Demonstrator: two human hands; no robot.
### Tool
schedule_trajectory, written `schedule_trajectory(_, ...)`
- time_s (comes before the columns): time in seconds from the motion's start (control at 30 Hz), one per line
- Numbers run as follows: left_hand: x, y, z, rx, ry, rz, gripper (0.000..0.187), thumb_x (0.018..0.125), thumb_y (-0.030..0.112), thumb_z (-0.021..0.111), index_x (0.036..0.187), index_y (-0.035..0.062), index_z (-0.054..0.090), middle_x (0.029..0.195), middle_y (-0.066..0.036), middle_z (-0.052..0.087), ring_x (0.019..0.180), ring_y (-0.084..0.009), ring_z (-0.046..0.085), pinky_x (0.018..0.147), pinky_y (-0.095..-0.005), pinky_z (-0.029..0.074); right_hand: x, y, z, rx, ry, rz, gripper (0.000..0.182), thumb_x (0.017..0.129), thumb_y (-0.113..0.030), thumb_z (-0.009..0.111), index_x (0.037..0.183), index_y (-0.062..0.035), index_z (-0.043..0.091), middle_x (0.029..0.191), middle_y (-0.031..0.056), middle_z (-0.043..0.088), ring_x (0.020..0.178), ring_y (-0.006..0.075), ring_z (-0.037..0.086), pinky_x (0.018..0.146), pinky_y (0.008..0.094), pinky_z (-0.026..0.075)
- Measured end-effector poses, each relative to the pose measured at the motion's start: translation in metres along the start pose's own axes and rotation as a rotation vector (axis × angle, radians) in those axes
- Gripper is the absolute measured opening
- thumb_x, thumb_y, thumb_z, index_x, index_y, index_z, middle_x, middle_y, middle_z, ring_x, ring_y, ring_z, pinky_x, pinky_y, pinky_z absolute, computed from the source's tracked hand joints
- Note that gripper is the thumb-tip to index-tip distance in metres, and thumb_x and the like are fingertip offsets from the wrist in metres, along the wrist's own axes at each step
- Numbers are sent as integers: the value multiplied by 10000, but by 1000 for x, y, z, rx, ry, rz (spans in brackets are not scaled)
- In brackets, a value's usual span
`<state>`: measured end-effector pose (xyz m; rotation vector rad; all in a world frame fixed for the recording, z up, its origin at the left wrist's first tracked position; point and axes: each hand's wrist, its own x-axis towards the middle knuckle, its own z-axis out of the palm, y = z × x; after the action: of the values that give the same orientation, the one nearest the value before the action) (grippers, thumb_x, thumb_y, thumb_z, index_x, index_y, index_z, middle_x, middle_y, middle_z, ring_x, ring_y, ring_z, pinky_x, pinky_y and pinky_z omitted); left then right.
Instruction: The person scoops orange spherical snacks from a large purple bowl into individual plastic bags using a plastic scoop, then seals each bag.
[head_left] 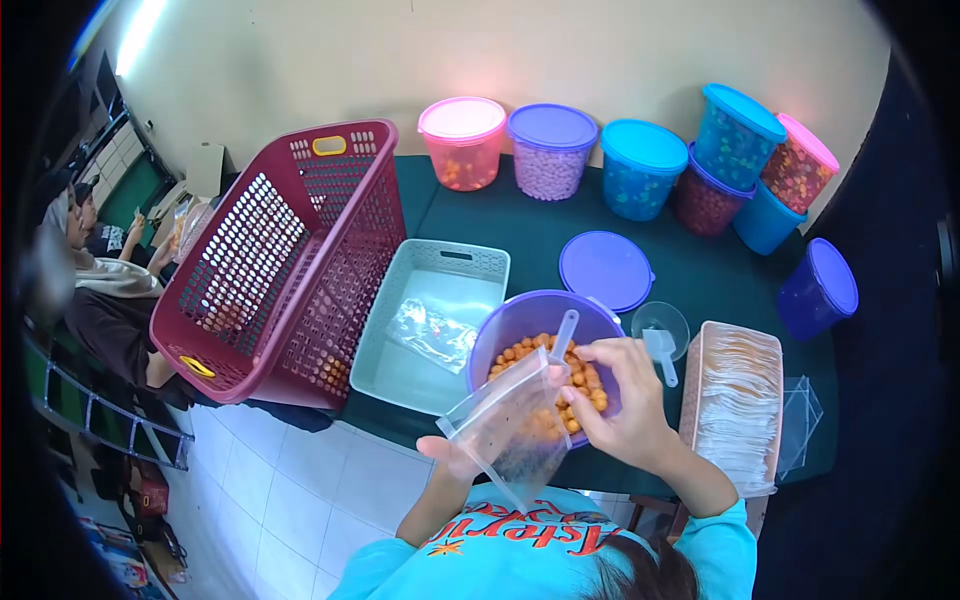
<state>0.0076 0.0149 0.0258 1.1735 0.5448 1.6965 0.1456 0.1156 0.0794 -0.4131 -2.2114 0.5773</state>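
Note:
My left hand (450, 455) is behind a clear zip plastic bag (515, 425) and holds it up, tilted, in front of the purple tub. Its thumb sticks out at the left of the bag; most of the fingers are seen only through the plastic. My right hand (630, 400) is over the tub's right side, thumb and forefinger apart, the thumb close to the bag's right edge. Round orange snack balls (520, 357) fill part of the purple tub (484, 340). A white scoop (566, 332) stands in them, handle up, near my right forefinger.
A teal basket (380, 375) with clear bags (432, 333) and a tall maroon basket (290, 310) are at left. A purple lid (606, 270), a small bowl (655, 315) with another scoop (664, 355), and a pink basket (696, 400) of packets lie right. Lidded tubs (553, 165) line the wall.

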Motion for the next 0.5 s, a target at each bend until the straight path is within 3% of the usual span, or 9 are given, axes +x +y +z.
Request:
schedule_trajectory(0.03, -2, 6, -4, 10, -6, -27, 1293, 458, 903, 156, 1297, -80, 127, 1336, -232, 197, 1244, -294, 230, 1019, -397, 155, 7, -10, 5, 0, 45, -128, 372, 584, 5, 643, 934, -39, 528, 940, 110, 538, 829, 268, 501, 743, 335, 393)
schedule_trajectory(0.13, -22, 16, -23, 14, -30, -79, 1266, 470, 900, 115, 1312, -46, 126, 1374, -156, 156, 1266, -238, 168, 1028, -366, 127, 17, -39, 30, -162, 42, -286, 388, 643, -96, 616, 1027, -93, 563, 1048, 47, 529, 958, 195, 486, 811, 372, 341)
schedule_trajectory(0.23, -35, 29, -38, 76, -4, -354, 1253, 481, 895, 99, 1322, -33, 59, 1383, -125, 143, 1277, -180, 123, 1030, -310, 112, 24, -48, 61, -240, 50, -300, 344, 666, -157, 589, 1009, -130, 588, 1083, 9, 531, 971, 166, 480, 850, 373, 304)
schedule_trajectory(0.27, -35, 31, -46, 72, -5, -357, 1253, 481, 895, 99, 1322, -33, 59, 1383, -125, 143, 1277, -180, 123, 1030, -310, 112, 25, -49, 69, -242, 47, -296, 344, 666, -157, 589, 1009, -130, 588, 1083, 9, 531, 971, 166, 480, 850, 373, 304)
schedule_trajectory(0.33, -37, 34, -62, -147, -185, -209, 974, 714, 727, 292, 1342, 37, 12, 1387, -89, 120, 1274, -185, 141, 1029, -332, 139, 26, -50, 84, -254, 105, -316, 356, 618, -125, 635, 972, -139, 596, 1046, 15, 556, 995, 199, 459, 890, 414, 271)
schedule_trajectory(0.5, -34, 49, -83, -142, -173, -280, 1019, 688, 754, 291, 1335, 12, 28, 1379, -84, 141, 1269, -182, 156, 1028, -331, 147, 33, -50, 116, -321, 266, -329, 252, 685, -179, 575, 934, -170, 614, 1009, -46, 577, 951, 139, 477, 857, 365, 298)
